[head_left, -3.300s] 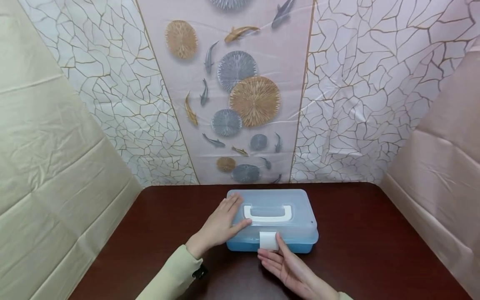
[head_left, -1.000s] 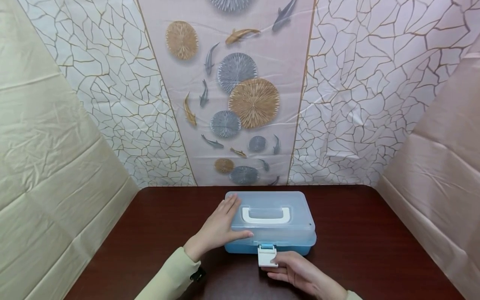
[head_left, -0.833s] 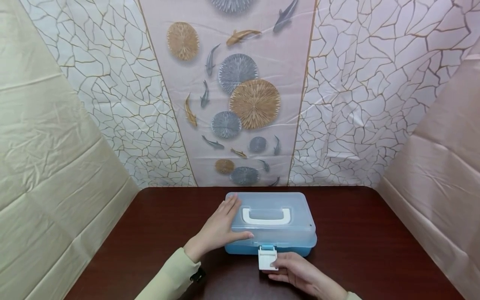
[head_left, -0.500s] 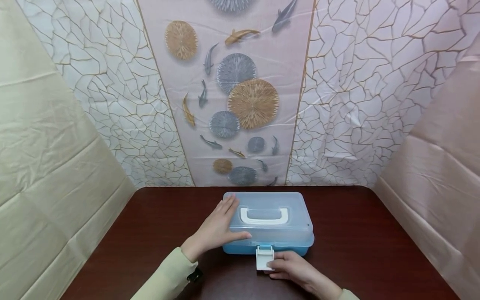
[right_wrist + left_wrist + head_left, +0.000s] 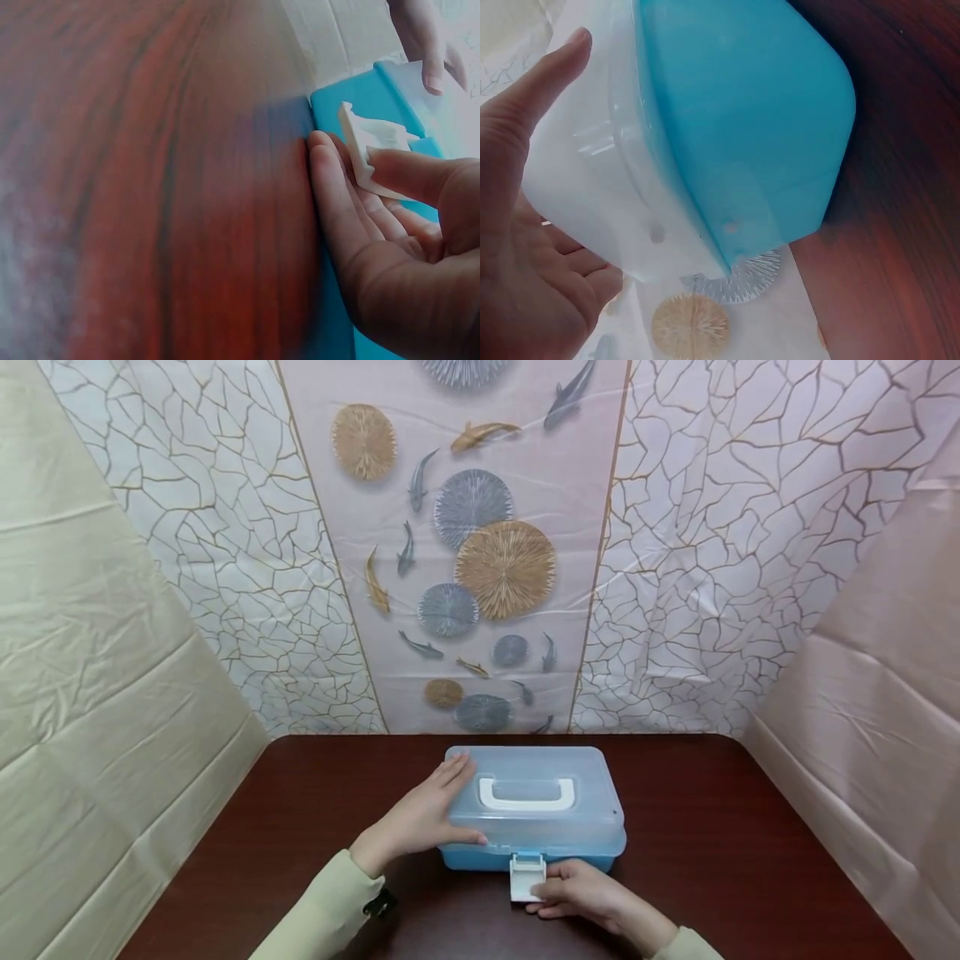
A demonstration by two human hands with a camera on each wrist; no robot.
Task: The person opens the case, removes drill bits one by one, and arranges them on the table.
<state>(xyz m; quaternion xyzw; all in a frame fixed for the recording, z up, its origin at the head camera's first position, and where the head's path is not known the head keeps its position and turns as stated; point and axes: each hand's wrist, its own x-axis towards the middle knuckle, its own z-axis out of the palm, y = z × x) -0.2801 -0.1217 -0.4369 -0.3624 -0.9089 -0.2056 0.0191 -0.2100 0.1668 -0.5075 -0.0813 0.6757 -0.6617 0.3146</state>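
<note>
A storage box with a translucent lid [image 5: 588,777] and a blue base [image 5: 480,860] stands on the table, its lid down and a white handle [image 5: 527,805] folded flat on top. My left hand [image 5: 416,818] rests on the lid's left side, fingers spread over the top and thumb along the front edge. At the front, the white latch [image 5: 375,139] hangs swung outward from its hinge. My right hand [image 5: 581,895] pinches it, thumb on its inner face and fingers behind, as the right wrist view shows. In the left wrist view, the box's end wall [image 5: 750,112] faces the camera.
The dark red-brown table [image 5: 720,843] extends on both sides of the box. Behind it hangs a patterned cloth [image 5: 480,552] with fish and round motifs. Beige cloth panels [image 5: 97,693] flank the table left and right.
The latch, first lying against the box front, has been pulled out and down by my right hand. My left thumb has slid from near the handle to the lid's front edge.
</note>
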